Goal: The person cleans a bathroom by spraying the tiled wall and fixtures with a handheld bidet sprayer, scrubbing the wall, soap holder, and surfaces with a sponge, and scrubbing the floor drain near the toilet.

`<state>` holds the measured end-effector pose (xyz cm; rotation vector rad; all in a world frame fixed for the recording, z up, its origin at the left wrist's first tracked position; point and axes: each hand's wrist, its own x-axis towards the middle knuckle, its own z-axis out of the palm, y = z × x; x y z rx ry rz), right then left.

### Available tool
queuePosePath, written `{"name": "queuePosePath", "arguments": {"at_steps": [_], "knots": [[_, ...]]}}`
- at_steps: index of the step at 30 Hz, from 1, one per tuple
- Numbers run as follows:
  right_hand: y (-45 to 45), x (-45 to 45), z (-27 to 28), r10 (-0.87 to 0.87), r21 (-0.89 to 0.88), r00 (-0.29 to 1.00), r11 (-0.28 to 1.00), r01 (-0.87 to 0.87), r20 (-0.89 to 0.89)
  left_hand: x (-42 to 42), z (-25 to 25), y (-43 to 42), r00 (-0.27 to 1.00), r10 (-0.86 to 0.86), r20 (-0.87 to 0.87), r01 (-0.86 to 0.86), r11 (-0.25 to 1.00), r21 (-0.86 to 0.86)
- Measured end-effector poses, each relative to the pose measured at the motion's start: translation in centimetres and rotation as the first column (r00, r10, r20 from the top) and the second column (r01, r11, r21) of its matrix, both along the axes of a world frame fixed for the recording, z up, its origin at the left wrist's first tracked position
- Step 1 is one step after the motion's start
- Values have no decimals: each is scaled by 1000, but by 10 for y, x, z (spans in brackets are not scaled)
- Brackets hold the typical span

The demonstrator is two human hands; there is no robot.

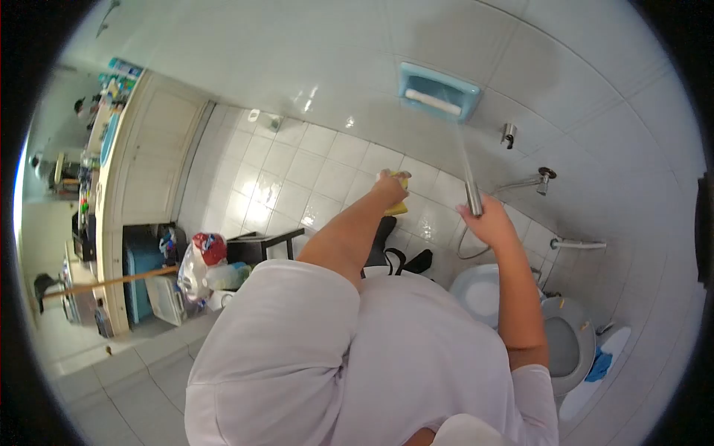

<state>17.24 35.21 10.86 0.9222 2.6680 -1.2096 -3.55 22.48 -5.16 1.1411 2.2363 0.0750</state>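
Observation:
My right hand (487, 221) is wrapped round a metal spray nozzle (474, 199), which sends a jet of water up toward the blue wall soap dish (440, 92). A white bar-shaped piece crosses the front of that dish. Out in front of me, my left hand (392, 186) is closed on a yellow cloth or sponge (400, 207), low over the white floor tiles. The nozzle's hose (462, 245) loops down beside the wall.
A toilet (569, 346) and a pale basin (476, 292) stand at the right. Wall fittings include a valve (545, 178) and an empty holder (509, 135). At the left are a cabinet (160, 149), a black-framed stool (264, 244), plastic bags (195, 271) and a wooden handle (119, 281).

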Motion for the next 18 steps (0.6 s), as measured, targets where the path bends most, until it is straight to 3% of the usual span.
{"name": "queuePosePath", "arguments": {"at_steps": [4,6,9,11,15,18], "knots": [[0,-54,27,4,-53,997,999,-8,-72,-11,8,-34,994,101,40,-101,995,-16],[-3,-79,35,27,-13,975,999,-30,-221,-17,9,-45,993,115,27,-116,993,19],[-15,-116,66,85,54,979,996,-76,-186,-25,25,-58,962,262,81,-265,964,31],[-26,-137,97,117,88,975,991,-101,-190,-38,15,-61,991,133,2,-133,991,-12],[-36,-177,114,154,151,951,982,-116,-267,-50,37,-74,959,267,94,-271,962,32],[-51,-205,136,48,134,980,991,-22,-195,-68,30,-99,986,165,34,-167,981,100]]}}
